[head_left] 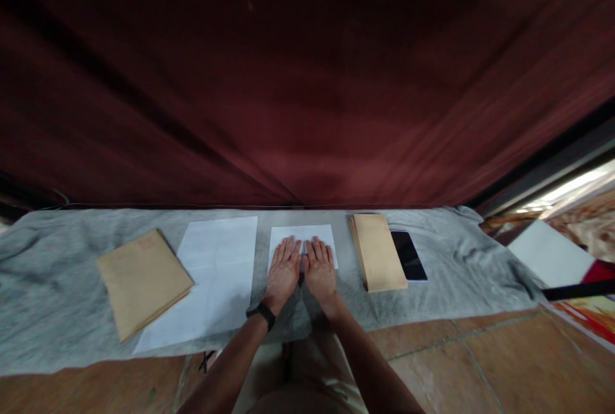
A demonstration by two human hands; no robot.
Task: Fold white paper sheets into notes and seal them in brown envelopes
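Observation:
A small white sheet of paper (300, 232), perhaps folded, lies on the grey cloth in front of me. Flat on its left half rests my left hand (284, 270), fingers stretched out, with a dark band on the wrist. My right hand (319, 270) lies flat on the right half, fingers extended and pointing away from me. The hands are close together, and they cover the paper's near part. Larger white sheets (221, 260) lie to the left, partly under a stack of brown envelopes (147, 279). Another stack of brown envelopes (380, 250) is to the right.
A dark-screened phone (409, 257) lies beside the right envelopes, partly covered by them. The grey cloth (461, 266) is wrinkled at its right end. Behind it rises a dark red fabric wall (307, 113). Tiled floor (432, 363) shows at the near edge.

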